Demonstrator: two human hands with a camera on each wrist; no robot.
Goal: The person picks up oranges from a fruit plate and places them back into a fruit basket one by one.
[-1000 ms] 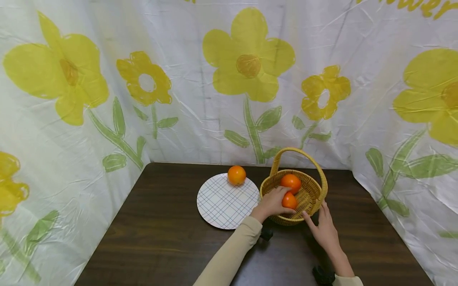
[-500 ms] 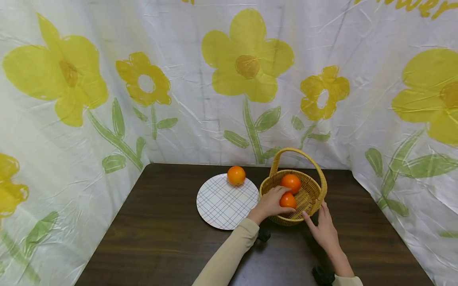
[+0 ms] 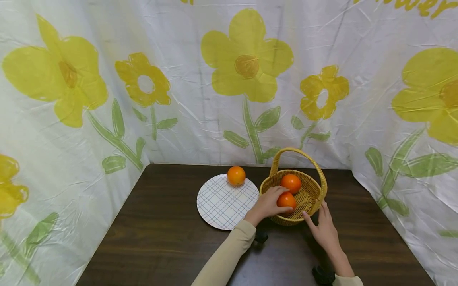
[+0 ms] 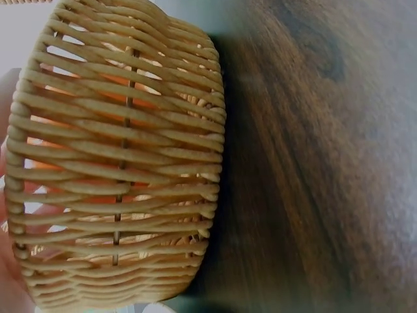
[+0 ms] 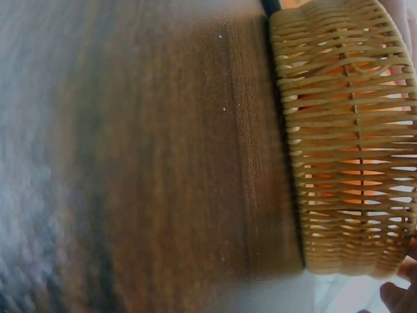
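I see the nearer glossy, round orange fruit [image 3: 287, 201] gripped by the left hand [image 3: 268, 202], fingers and thumb around it, inside the round tan wicker basket [image 3: 305, 200]. The right hand [image 3: 325, 231], fingers spread, touches the basket's side, presumably steadying it.

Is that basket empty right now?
Not empty: the head view shows one orange-coloured fruit inside the basket, and the left hand gripping a nearer fruit there.

the left grip [image 3: 270, 202] has edged leftward. the nearer orange fruit [image 3: 286, 202] it holds has shifted with it inside the basket [image 3: 304, 200], towards the plate [image 3: 222, 206].
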